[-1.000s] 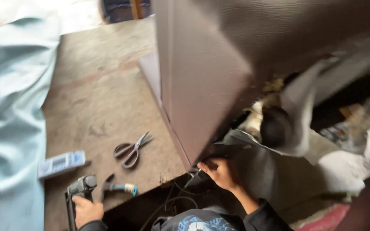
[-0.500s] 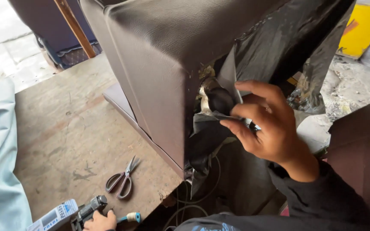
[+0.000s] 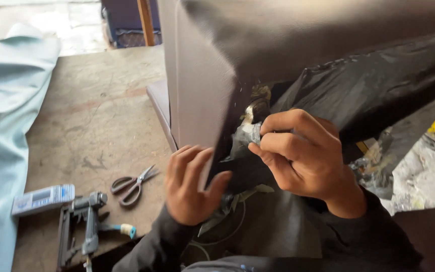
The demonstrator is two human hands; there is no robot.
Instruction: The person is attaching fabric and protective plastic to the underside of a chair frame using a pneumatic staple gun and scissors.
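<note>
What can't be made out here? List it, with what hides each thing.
Head view only:
- Left hand fingertips: curled behind the upholstered panel corner.
- Right hand grip: fingers cover the pinched black fabric.
- Staple gun base: cut by the bottom edge.
- Panel top: cropped.

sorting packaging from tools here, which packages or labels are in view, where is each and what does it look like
Small box: flat on the wooden table, left of the staple gun and scissors; long rectangle, pale blue and white with a printed label.
No signs or screens show.
</note>
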